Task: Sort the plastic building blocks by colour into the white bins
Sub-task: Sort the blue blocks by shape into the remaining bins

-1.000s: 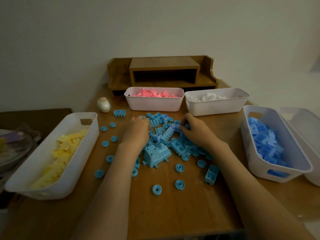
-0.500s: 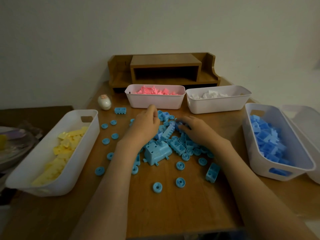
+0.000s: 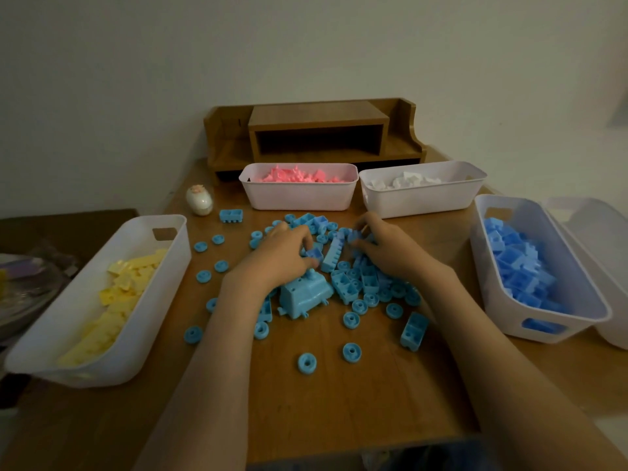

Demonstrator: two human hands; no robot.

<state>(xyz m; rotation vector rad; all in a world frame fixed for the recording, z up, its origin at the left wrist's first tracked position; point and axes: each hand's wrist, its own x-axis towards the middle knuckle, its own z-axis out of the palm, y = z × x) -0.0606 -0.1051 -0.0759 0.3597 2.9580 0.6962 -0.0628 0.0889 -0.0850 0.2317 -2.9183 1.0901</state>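
**Q:** What step were you on?

**A:** Blues. My left grip (image 3: pixel 278 258) pinched a block (image 3: pixel 314 254) from the pile (image 3: pixel 353 283) on the bench (image 3: pixel 339 409). My right grip (image 3: pixel 390 248) was curled in there too, couldn't tell if it held anything. Next needed: blue bin (image 3: pixel 486 287), right side.

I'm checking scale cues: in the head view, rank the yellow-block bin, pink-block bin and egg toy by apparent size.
1. yellow-block bin, though it lies nearer the camera, which inflates it
2. pink-block bin
3. egg toy

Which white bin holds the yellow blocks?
The left bin, yellow blocks visible inside. The far-left bin holds pink, the far-right bin white, the right bin blue.
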